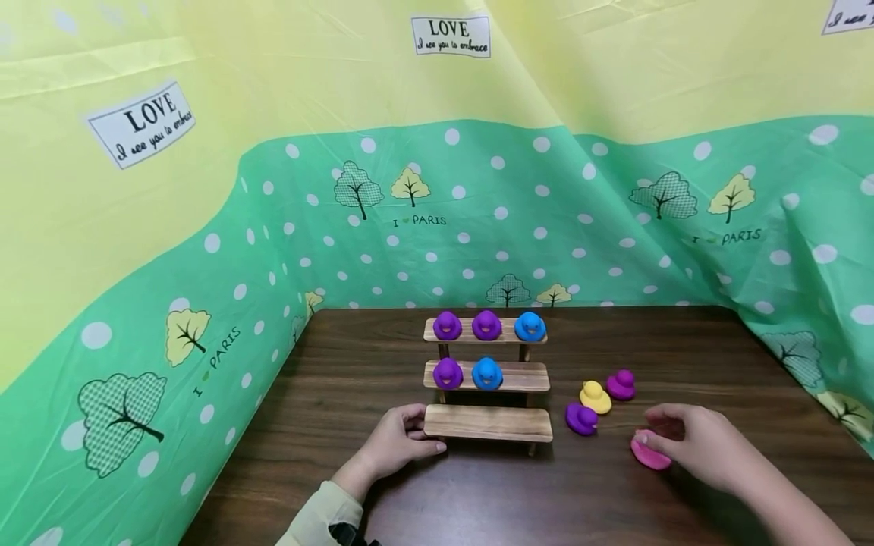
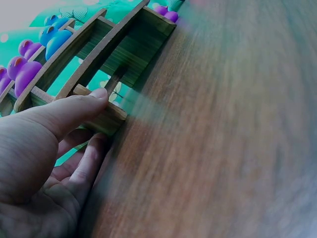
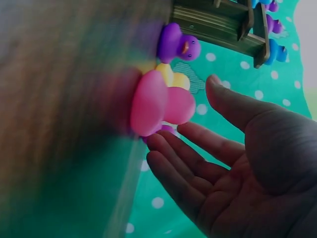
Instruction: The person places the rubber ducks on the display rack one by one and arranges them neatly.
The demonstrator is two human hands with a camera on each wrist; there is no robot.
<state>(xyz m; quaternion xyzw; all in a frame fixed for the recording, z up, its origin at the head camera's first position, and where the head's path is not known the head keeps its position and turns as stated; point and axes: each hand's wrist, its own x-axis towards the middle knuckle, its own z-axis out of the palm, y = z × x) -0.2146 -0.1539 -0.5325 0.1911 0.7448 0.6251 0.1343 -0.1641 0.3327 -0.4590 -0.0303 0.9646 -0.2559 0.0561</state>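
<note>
A three-step wooden display stand (image 1: 488,423) stands on the table. My left hand (image 1: 396,440) holds its left end at the lowest step; in the left wrist view the thumb lies on a wooden end piece, fingers around the other side. Purple ducks (image 1: 447,326) and blue ducks (image 1: 529,327) sit on the top and middle steps; the lowest step is bare. A pink rubber duck (image 1: 650,452) rests on the table at the right. My right hand (image 1: 706,444) is beside it, and in the right wrist view the thumb and fingers (image 3: 190,166) are spread apart near the duck.
Between the stand and the pink duck lie a yellow duck (image 1: 595,397), a purple duck (image 1: 582,418) and a magenta-purple duck (image 1: 620,385). A green and yellow printed cloth (image 1: 437,250) hangs around the back and sides of the dark wooden table (image 1: 369,356).
</note>
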